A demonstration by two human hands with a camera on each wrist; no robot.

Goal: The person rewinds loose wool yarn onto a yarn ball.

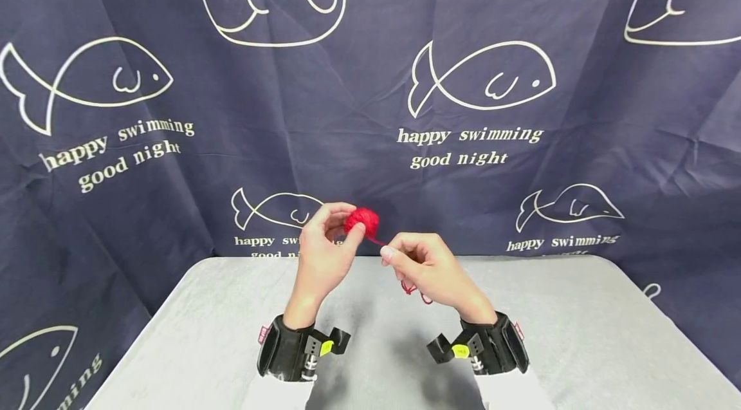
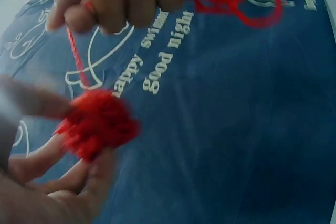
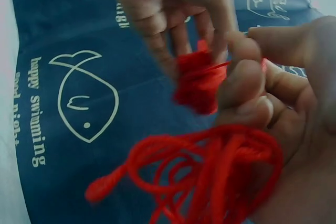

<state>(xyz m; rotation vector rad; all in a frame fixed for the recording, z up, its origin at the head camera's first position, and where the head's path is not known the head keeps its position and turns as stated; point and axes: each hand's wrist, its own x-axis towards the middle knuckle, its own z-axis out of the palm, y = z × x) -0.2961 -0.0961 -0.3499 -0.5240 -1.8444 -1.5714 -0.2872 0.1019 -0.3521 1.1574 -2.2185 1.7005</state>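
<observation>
A small ball of red yarn (image 1: 363, 222) is held up between the thumb and fingers of my left hand (image 1: 327, 254). From the ball a short strand (image 2: 77, 59) runs taut to my right hand (image 1: 425, 267), whose thumb and forefinger pinch it. The other right fingers are curled, and a loose bundle of red yarn loops (image 3: 210, 174) hangs beneath them in the right wrist view. Both hands are raised above the far part of the table, the ball slightly higher than the right hand. In the left wrist view the ball is blurred.
A pale grey table (image 1: 556, 339) spreads below the hands. Behind it hangs a dark blue curtain (image 1: 370, 107) printed with white fish and lettering. Each wrist wears a black strap with a small camera mount (image 1: 332, 340).
</observation>
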